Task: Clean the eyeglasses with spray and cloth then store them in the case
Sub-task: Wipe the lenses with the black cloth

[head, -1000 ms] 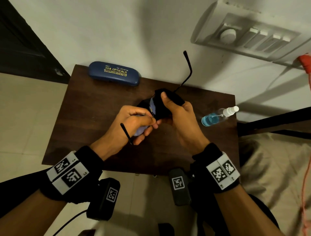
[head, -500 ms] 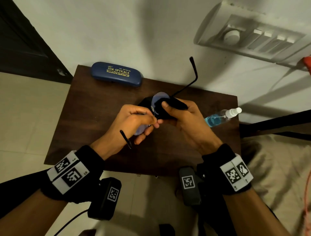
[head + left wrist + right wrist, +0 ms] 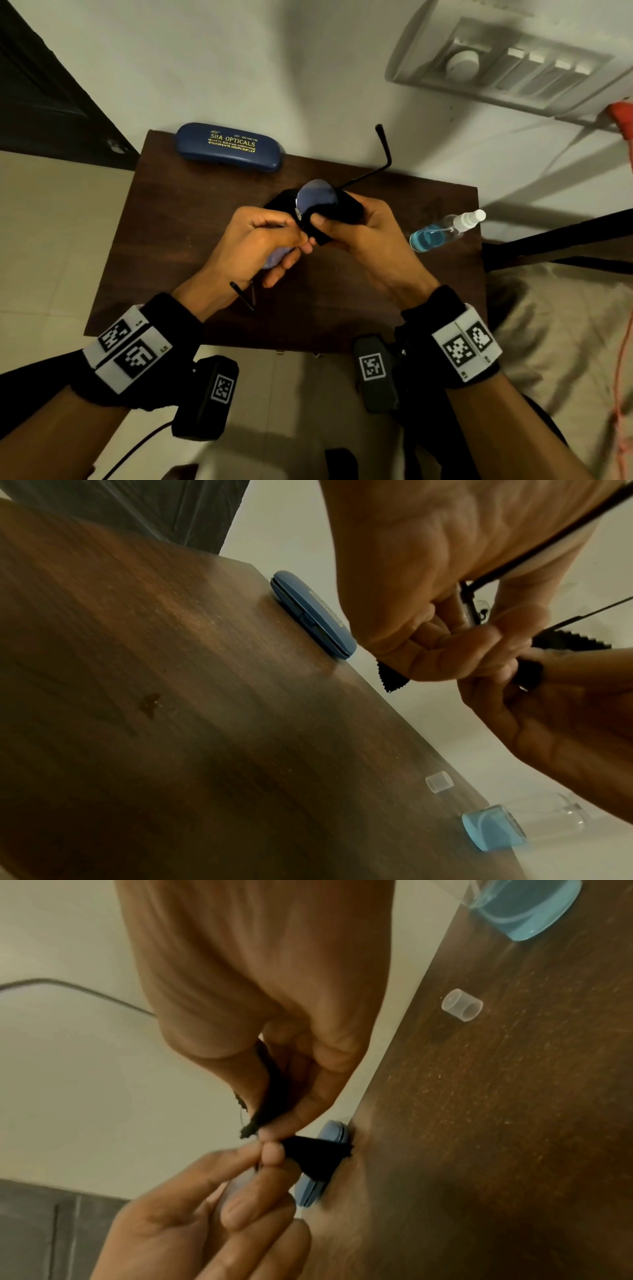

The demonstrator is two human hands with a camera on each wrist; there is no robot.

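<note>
Eyeglasses (image 3: 313,200) are held above the middle of a dark wooden tabletop (image 3: 178,219) during the wiping step, with spraying apparently done and storage not yet begun. At far left on the back edge lies the blue case (image 3: 228,147), closed and well apart from the work. The left hand (image 3: 253,246) has its fingers (image 3: 479,653) curled around one lens and the frame, one temple arm poking out below the wrist. Beside it, the right hand (image 3: 363,233) pinches a black cloth (image 3: 346,209) over the lower edge of the other lens, thumb on the near face, while the second temple arm juts up toward the wall. Farther right, a small clear cap (image 3: 439,781) sits on the wood, and the spray bottle (image 3: 442,231) of blue liquid lies on its side near the right edge. The next move likely calls for working the cloth across the exposed upper part of that lens with light pressure, then folding both temple arms before opening the case.
</note>
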